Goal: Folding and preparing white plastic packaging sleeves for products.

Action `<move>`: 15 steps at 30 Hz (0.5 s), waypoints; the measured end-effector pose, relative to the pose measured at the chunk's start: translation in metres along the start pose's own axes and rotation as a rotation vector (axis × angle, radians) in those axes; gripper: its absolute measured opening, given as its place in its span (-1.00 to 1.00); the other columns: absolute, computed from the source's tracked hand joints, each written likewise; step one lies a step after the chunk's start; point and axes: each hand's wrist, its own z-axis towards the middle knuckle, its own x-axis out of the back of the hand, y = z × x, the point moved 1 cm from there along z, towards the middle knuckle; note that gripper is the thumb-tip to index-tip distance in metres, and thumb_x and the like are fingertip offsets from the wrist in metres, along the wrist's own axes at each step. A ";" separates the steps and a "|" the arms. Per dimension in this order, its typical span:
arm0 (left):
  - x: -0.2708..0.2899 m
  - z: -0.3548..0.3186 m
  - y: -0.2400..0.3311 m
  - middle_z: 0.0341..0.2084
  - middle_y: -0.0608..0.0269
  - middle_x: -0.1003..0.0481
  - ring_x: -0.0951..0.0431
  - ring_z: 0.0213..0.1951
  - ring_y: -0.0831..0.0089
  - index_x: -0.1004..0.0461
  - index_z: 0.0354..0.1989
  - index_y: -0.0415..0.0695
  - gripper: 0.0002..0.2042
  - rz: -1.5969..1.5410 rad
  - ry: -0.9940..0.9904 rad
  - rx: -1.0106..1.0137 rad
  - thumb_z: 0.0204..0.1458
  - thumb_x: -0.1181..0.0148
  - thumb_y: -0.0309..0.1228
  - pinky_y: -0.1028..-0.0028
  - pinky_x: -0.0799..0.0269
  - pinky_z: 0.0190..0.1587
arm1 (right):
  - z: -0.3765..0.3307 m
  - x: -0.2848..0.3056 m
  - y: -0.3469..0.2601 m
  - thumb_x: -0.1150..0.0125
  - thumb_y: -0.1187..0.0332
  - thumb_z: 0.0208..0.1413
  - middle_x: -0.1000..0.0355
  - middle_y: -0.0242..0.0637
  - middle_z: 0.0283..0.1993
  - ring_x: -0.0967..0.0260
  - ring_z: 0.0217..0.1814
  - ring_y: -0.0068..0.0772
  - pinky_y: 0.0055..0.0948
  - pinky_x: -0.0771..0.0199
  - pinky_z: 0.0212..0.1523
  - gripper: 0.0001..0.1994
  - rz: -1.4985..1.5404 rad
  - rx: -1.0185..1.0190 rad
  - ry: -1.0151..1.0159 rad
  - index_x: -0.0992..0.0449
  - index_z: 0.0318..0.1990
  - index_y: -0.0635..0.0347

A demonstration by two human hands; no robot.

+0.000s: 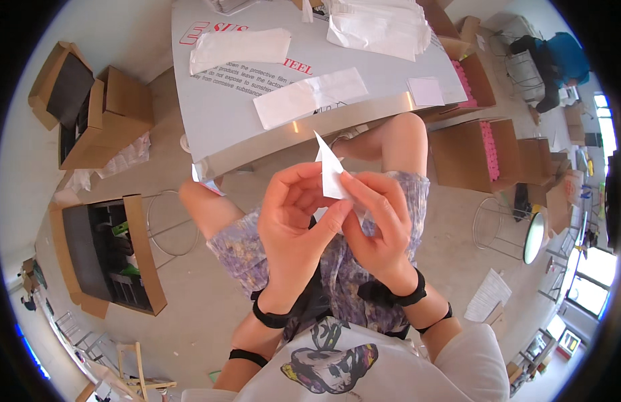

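A small white piece of paper (332, 175), bent to a pointed tip, is pinched between both hands above my lap. My left hand (290, 213) has its thumb and fingers closed at the paper's lower left edge. From the other side, the fingertips of my right hand (383, 218) press on its lower right part. Just beyond the hands is a table (216, 134) with a printed grey film top. Flat white sleeves (310, 99) lie on it near the front edge, and a small square white card (425, 91) rests at the right corner.
A pile of white sleeves (381, 30) sits at the table's far side. Cardboard boxes with pink contents (474, 153) stand on the right, near a round stool (533, 238). Open cartons (149, 268) are at the left. Another person (565, 57) sits at the far right.
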 end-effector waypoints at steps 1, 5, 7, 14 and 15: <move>0.000 -0.002 -0.004 -0.07 0.06 -0.50 -0.56 -0.08 0.44 -0.32 0.07 -0.31 -0.56 -0.001 0.018 -0.018 0.00 -0.30 -0.72 0.47 -0.52 0.00 | -0.003 0.000 -0.003 -0.31 0.73 -0.14 -0.45 -0.08 -0.05 -0.48 -0.13 -0.18 -0.37 -0.53 -0.17 -0.48 -0.021 -0.012 -0.004 -0.54 0.08 0.26; 0.006 -0.010 -0.014 -0.11 0.08 -0.52 -0.57 -0.11 0.47 -0.36 0.00 -0.31 -0.65 -0.061 0.050 -0.017 0.03 -0.28 -0.70 0.52 -0.54 -0.08 | -0.010 0.001 -0.006 -0.32 0.73 -0.15 -0.43 -0.07 -0.01 -0.48 -0.11 -0.16 -0.36 -0.53 -0.15 -0.47 -0.072 -0.029 -0.028 -0.53 0.10 0.28; 0.008 -0.014 -0.014 -0.13 0.10 -0.53 -0.57 -0.13 0.49 -0.39 -0.04 -0.32 -0.71 -0.082 0.060 0.012 0.06 -0.25 -0.70 0.53 -0.54 -0.10 | -0.013 0.000 -0.005 -0.32 0.72 -0.14 -0.42 -0.05 0.03 -0.48 -0.08 -0.15 -0.36 -0.53 -0.14 -0.46 -0.122 0.017 -0.045 -0.52 0.11 0.28; 0.018 -0.019 -0.015 -0.19 0.20 -0.55 -0.57 -0.15 0.53 -0.48 -0.11 -0.34 -0.85 -0.098 0.117 0.007 0.16 -0.15 -0.68 0.55 -0.52 -0.12 | -0.011 -0.004 -0.014 -0.34 0.70 -0.12 -0.42 -0.05 0.02 -0.48 -0.06 -0.13 -0.35 -0.53 -0.12 -0.48 -0.048 -0.042 -0.085 -0.52 0.11 0.28; 0.019 -0.018 -0.015 -0.19 0.20 -0.55 -0.57 -0.15 0.53 -0.48 -0.11 -0.34 -0.85 -0.098 0.120 0.009 0.16 -0.15 -0.68 0.55 -0.52 -0.12 | -0.010 -0.004 -0.014 -0.34 0.69 -0.11 -0.44 -0.05 0.01 -0.48 -0.06 -0.13 -0.34 -0.52 -0.11 -0.50 -0.006 -0.087 -0.095 -0.52 0.09 0.28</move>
